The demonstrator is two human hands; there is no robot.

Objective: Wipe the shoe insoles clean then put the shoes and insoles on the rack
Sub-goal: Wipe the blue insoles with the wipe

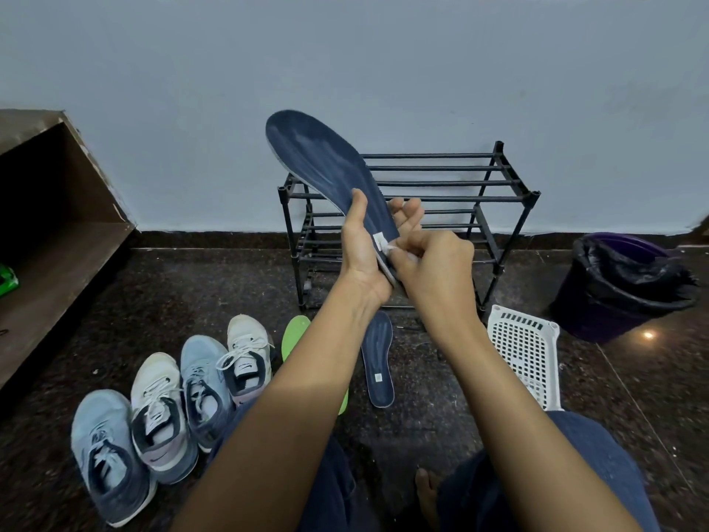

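My left hand [362, 247] grips the heel end of a dark blue insole [322, 163], which points up and to the left in front of the black shoe rack [441, 197]. My right hand [437, 266] pinches a small white wipe [387, 249] against the insole near its heel label. A second dark blue insole [378, 359] lies on the floor, and a green insole [295, 334] shows beside my left forearm. Several sneakers [169, 412], blue and white, stand in a row at the lower left.
A white perforated basket [527, 355] lies to the right of the rack. A purple bin with a black liner [625, 286] stands at the far right. A brown wooden shelf unit [57, 209] is at the left. The floor is dark speckled stone.
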